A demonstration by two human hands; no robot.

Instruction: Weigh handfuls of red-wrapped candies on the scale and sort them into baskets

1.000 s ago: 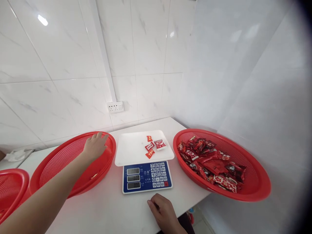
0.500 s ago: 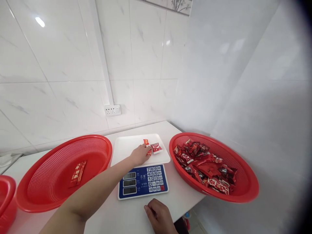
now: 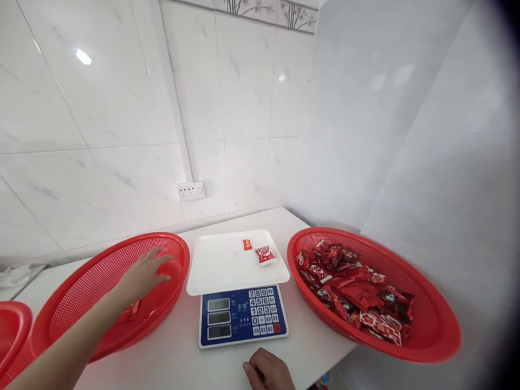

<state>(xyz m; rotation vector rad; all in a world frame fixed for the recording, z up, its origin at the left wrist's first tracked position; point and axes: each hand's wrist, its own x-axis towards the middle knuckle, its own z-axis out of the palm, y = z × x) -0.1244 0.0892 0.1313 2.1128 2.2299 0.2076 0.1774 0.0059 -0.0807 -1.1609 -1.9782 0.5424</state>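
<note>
My left hand (image 3: 148, 273) is over the left red basket (image 3: 43, 330), its fingers spread and nothing seen between them. Beneath it, a few red-wrapped sweets (image 3: 134, 310) lie on the basket's floor, partly covered by my wrist. My right hand (image 3: 268, 371) rests on the table just below the scale, fingers curled into a loose fist. On the white pan (image 3: 215, 265) of the digital scale (image 3: 244, 319) lie a small red-and-yellow wrapped sweet (image 3: 247, 245) and a red-and-white KitKat packet (image 3: 265, 255).
To the right stands a red basket (image 3: 300, 290) piled with several red-wrapped sweets (image 3: 357, 290), jutting past the table edge. Another red basket (image 3: 16, 325) is cut off at the far left. A tiled wall with a power socket (image 3: 190, 190) rises behind the white table (image 3: 162, 363).
My left hand has moved left from the scale pan to above the left basket and opened. One small red sweet beneath its fingers is gone from the pan. My right hand stays put.
</note>
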